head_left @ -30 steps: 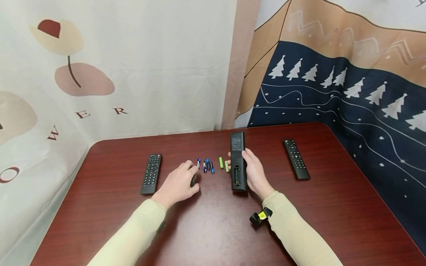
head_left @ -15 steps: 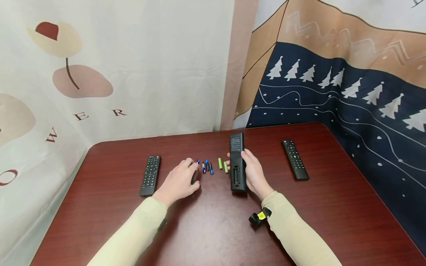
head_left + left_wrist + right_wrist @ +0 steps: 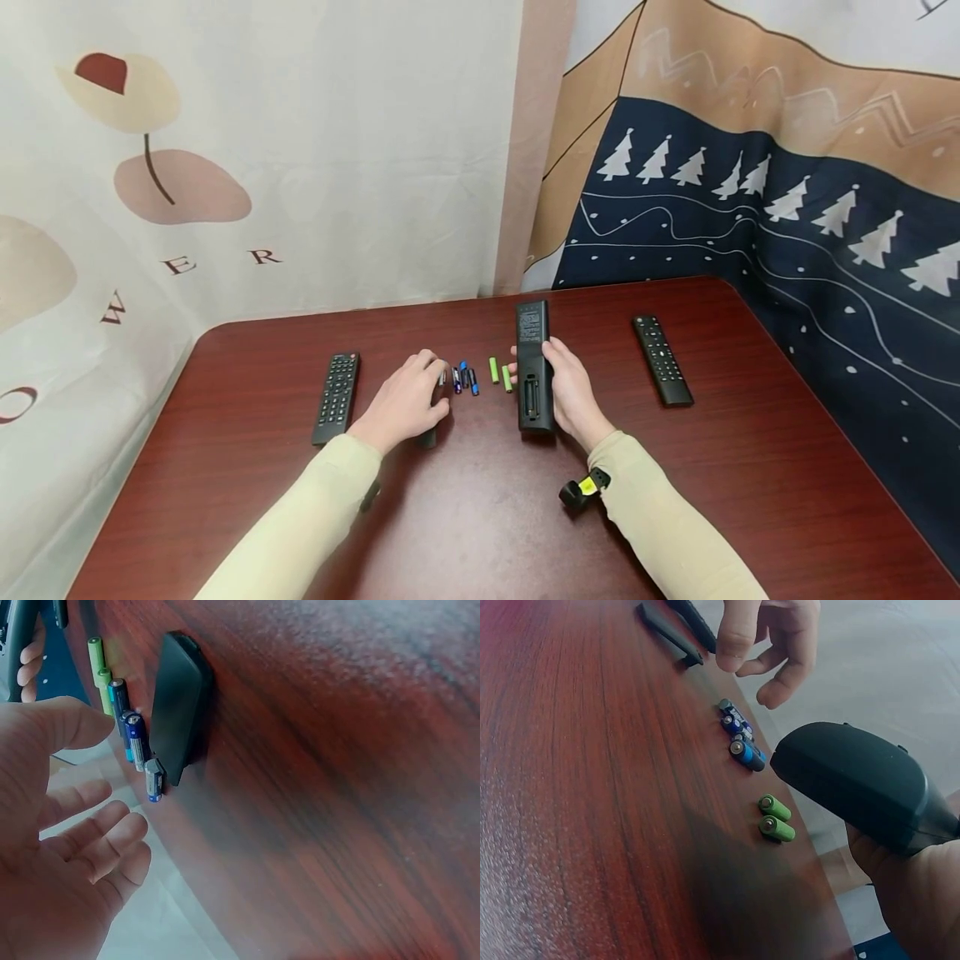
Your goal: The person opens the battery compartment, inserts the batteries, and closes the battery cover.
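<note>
My right hand (image 3: 576, 392) grips a black remote control (image 3: 534, 358), back side facing up, its battery slot uncovered and showing no battery. My left hand (image 3: 405, 398) hovers above the table with loosely bent fingers and nothing between them. Under it lies a black battery cover (image 3: 178, 705), mostly hidden by the hand in the head view. Just beyond the left fingers are several blue batteries (image 3: 465, 378), side by side. Two green batteries (image 3: 500, 375) lie between them and the remote; both show in the right wrist view, below the held remote.
A second remote control (image 3: 336, 398) lies keys up on the left of the brown table (image 3: 480, 517). Another remote control (image 3: 663, 360) lies keys up at the right. Printed curtains (image 3: 375, 167) hang behind the table's far edge.
The black cover, earlier seen between my left thumb and fingers, now shows on the table below the thumb. My right hand and its remote hold still; the view shifts slightly.
</note>
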### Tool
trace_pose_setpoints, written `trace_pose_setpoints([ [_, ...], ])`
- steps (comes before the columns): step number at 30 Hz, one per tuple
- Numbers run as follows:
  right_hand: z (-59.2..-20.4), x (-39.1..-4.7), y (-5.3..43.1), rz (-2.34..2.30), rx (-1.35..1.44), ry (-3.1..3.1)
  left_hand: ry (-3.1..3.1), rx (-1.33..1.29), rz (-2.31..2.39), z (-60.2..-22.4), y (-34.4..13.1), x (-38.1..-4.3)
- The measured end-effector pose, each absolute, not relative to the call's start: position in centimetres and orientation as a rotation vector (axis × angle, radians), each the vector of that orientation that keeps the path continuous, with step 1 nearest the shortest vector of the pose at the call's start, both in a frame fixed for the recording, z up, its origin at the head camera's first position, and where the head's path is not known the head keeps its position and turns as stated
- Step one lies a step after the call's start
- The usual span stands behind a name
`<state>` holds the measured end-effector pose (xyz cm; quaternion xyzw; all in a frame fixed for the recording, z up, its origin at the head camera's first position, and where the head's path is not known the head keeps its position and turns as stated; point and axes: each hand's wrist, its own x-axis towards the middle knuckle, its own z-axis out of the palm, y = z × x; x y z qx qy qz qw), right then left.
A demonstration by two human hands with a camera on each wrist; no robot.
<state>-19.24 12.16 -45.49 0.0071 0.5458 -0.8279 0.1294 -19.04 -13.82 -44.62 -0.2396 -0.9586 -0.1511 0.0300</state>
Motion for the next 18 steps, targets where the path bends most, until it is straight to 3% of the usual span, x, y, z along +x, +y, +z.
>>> trace_pose_setpoints([
  [18, -45.8, -19.3, 12.2, -2.423, 0.065, 1.545, -3.01, -0.707, -0.451, -45.1, -13.7, -20.7],
])
